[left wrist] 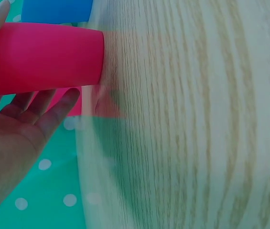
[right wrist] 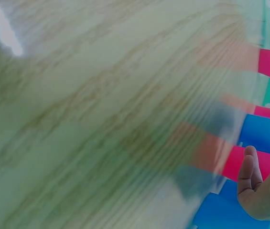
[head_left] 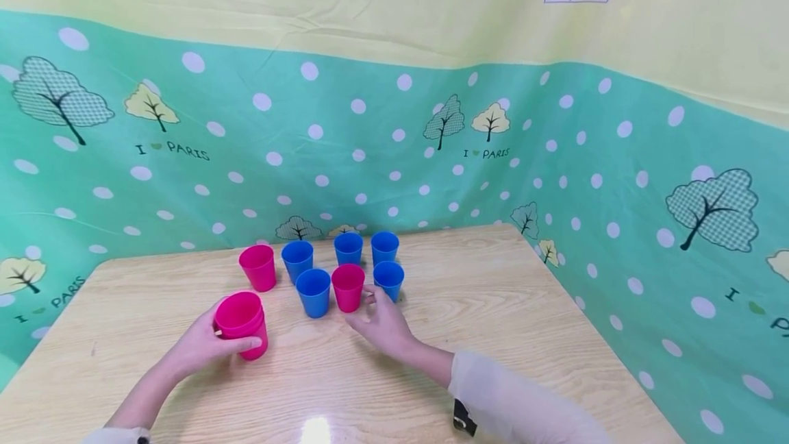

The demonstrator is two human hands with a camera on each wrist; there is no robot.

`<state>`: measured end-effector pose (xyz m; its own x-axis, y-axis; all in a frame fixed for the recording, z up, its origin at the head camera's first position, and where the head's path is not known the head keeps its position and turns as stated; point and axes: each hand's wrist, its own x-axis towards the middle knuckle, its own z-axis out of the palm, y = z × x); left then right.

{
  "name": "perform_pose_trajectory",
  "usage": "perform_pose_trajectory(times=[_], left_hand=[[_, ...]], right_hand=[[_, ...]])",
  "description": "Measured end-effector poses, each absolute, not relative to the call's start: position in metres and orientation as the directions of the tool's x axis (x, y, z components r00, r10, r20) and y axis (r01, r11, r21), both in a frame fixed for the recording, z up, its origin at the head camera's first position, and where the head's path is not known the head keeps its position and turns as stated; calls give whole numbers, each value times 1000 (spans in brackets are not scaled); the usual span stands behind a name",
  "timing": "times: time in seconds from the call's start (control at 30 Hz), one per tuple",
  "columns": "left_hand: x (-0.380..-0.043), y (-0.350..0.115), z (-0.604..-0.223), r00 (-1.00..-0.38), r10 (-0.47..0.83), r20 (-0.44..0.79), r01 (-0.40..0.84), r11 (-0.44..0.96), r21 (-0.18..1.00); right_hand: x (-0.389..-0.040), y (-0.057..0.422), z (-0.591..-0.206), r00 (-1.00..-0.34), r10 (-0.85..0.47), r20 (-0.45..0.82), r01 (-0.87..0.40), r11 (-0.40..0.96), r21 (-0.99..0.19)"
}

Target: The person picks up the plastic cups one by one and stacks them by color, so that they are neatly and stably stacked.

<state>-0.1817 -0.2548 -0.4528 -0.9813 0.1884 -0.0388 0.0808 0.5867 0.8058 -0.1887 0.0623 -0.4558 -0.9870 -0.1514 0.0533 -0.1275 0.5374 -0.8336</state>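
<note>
- L hand point(head_left: 203, 340) holds 2 stacked pink cups point(head_left: 254, 327)
- R hand point(head_left: 390, 329) at pink cup point(head_left: 348, 288), can't tell if gripped
- Blue cups point(head_left: 314, 295) nearby on worktop point(head_left: 493, 293)

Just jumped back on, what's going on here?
A person's left hand holds a pink stack of nested cups. Their right hand is at the front pink cup; whether it grips it is unclear. Five blue cups and the back pink cup stand un-nested on the table.
</note>
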Motion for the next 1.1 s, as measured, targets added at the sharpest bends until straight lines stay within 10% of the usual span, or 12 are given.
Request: perform_pose_trajectory(times=[1.1], left_hand=[[-182,-255,-453,-982,187,-37,83,594,801]], right_hand=[[-216,30,-483,-995,4,96,-84,447,-891]])
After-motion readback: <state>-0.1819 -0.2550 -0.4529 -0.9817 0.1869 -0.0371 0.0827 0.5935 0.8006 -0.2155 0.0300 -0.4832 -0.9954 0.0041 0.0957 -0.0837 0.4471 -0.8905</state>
